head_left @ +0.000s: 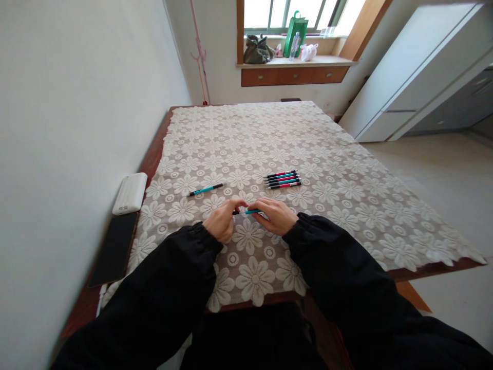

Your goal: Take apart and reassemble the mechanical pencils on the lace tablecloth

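Two hands meet at the near centre of the table in the head view. The left hand (222, 220) and the right hand (274, 215) both close their fingers on one slim teal pen with a black tip (251, 211), each gripping one end; the pen lies level, just above the white floral lace tablecloth (331, 205). Both forearms wear black sleeves (339, 257) that reach in from the near edge.

A second teal pen with black ends (205, 190) lies alone on the cloth, to the far left of the hands and well apart from them. A row of five slim pens with black, teal and red barrels (282, 179) lies side by side to the far right of the hands, the pens touching or nearly touching one another.

At the left edge, on the bare brown wooden table (152, 154), rests a white rectangular power bank (130, 192). Just near of it lies a flat black phone-like slab (114, 247).

On the far window sill stand a dark green cloth bag (257, 50) and a bright green paper carrier bag (295, 33).
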{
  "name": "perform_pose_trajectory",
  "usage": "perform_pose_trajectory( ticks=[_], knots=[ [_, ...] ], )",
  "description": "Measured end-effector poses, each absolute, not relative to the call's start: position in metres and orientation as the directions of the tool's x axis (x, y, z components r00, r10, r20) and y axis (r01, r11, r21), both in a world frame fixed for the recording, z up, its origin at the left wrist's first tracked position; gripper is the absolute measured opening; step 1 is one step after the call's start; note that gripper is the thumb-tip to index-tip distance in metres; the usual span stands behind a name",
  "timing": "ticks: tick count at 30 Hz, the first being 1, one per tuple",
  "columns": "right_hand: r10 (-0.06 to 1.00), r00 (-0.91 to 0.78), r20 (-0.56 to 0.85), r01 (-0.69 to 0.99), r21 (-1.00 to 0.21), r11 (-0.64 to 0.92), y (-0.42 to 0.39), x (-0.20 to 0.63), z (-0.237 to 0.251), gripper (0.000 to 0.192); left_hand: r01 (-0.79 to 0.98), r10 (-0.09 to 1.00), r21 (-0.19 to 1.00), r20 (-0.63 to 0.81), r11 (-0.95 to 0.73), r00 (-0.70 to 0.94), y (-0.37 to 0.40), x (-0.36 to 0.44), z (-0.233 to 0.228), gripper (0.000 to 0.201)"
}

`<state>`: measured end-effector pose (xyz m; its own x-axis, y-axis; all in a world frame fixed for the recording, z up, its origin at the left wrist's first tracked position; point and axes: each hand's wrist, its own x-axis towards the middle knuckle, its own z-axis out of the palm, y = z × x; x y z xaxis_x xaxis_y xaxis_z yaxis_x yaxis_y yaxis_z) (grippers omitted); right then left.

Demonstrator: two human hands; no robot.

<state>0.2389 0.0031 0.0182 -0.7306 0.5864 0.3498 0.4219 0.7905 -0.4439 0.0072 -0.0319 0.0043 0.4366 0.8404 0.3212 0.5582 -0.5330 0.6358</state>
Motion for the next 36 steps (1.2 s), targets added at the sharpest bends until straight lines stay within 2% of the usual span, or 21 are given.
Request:
perform_pose_trajectory(
  ticks=[5,9,13,15,17,25,36],
  knots=[
    [0.576,-0.754,0.315,0.430,-0.427,0.796,0.005,0.239,0.016,0.016,0.480,0.834,0.696,0.339,-0.534,0.435,-0.030,0.009,0.002,0.064],
    [0.580,-0.761,0.290,0.440,-0.427,0.790,0.006,0.239,0.014,0.016,0.596,0.845,0.600,0.349,-0.534,0.405,-0.029,0.009,0.007,0.057],
    [0.590,-0.755,0.285,0.447,-0.435,0.782,0.006,0.239,0.013,0.016,0.729,0.861,0.465,0.346,-0.503,0.373,-0.027,0.007,0.011,0.030],
    [0.595,-0.751,0.286,0.453,-0.432,0.780,0.006,0.239,0.013,0.015,0.747,0.864,0.441,0.329,-0.497,0.381,-0.026,0.006,0.012,0.014],
    [0.601,-0.743,0.294,0.459,-0.429,0.778,0.006,0.240,0.013,0.015,0.749,0.867,0.442,0.317,-0.495,0.385,-0.026,0.005,0.012,0.008],
    [0.619,-0.702,0.354,0.468,-0.426,0.774,0.008,0.243,0.011,0.014,0.724,0.883,0.506,0.274,-0.469,0.380,-0.028,0.005,0.012,0.012],
    [0.627,-0.709,0.324,0.477,-0.434,0.764,0.008,0.244,0.013,0.012,0.712,0.864,0.489,0.292,-0.504,0.411,-0.027,0.003,0.010,0.011]
  ],
)
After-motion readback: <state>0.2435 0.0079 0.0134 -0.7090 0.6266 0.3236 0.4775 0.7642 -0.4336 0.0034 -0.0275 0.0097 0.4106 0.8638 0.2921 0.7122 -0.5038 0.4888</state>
